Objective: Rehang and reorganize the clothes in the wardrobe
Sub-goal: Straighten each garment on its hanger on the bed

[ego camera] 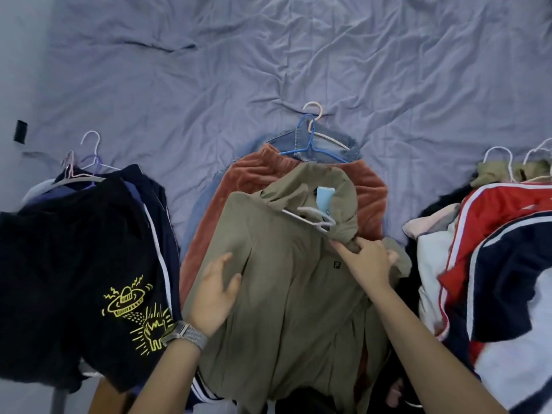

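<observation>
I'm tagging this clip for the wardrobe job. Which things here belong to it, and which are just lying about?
Part of the job:
- olive jacket, right hand pinching its collar, left hand flat on it
- white hanger
- rust fleece
- denim garment
- black shorts pile
- red and navy pile

Just lying about:
- bedsheet
- black object

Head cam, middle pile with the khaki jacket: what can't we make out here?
- Hem of the khaki jacket: head view, cut off by the bottom edge.
- Denim garment and rust fleece: mostly covered by the clothes stacked on them.
- White hanger: arms hidden inside the jacket.
- Right hand: fingers buried in collar folds.
- Jacket logo: too small to read.
</observation>
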